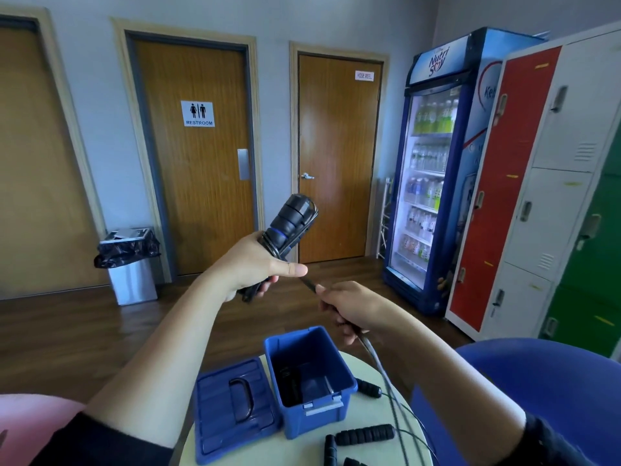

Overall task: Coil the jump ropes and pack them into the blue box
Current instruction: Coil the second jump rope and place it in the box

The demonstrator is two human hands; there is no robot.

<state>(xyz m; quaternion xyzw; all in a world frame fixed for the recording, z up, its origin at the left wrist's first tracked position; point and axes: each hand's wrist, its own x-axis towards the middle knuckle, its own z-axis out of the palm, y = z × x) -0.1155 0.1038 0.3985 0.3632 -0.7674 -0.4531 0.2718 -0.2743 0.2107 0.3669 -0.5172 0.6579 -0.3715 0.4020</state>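
Observation:
My left hand (258, 267) grips a pair of black jump rope handles (292, 223) held up at chest height, with thin cord wound around them. A stretch of the cord (307, 283) runs from under my left thumb to my right hand (353, 307), which pinches it; the cord then trails down to the table. The open blue box (312, 375) stands on the round table below, with something dark lying inside. Its blue lid (232, 405) lies flat to the left of it. More black foam handles (364, 434) lie on the table in front of and right of the box.
The small round cream table (369, 415) has a blue chair (544, 381) on its right. A metal bin with a black bag (129, 264) stands by the restroom door. A drinks fridge (437, 169) and lockers (544, 183) line the right wall.

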